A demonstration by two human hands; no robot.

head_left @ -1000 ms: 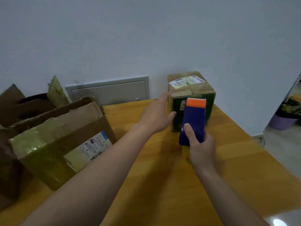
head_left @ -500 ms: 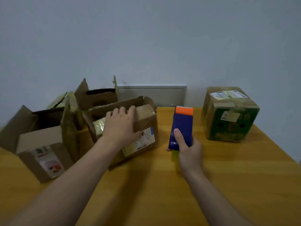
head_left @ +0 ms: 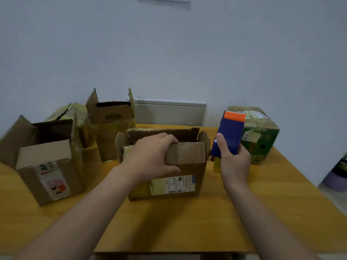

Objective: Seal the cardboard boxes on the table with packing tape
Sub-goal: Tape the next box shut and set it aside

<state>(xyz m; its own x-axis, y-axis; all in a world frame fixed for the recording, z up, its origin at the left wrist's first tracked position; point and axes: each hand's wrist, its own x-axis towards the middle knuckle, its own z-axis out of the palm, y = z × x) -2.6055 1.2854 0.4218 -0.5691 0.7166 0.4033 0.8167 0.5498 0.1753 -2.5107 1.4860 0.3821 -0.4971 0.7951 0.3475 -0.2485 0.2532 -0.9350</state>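
An open cardboard box (head_left: 169,177) with a white shipping label stands in the middle of the wooden table (head_left: 187,222). My left hand (head_left: 150,156) grips its near top flap, fingers curled over the edge. My right hand (head_left: 232,162) holds a blue tape dispenser (head_left: 229,136) with an orange tip upright, just right of that box. A taped-up green box (head_left: 261,139) sits at the back right, partly behind the dispenser.
Open cardboard boxes stand at the left: one with a pink label (head_left: 47,166), a tall one (head_left: 112,128) behind it, and a yellowish one (head_left: 71,113) at the back. A grey wall panel (head_left: 169,113) lies behind the table. The table's right edge drops to the floor.
My left hand left the green box, reached the labelled box at the left and brought it to the table's middle, now gripping its flap. The dispenser stays in my right hand.
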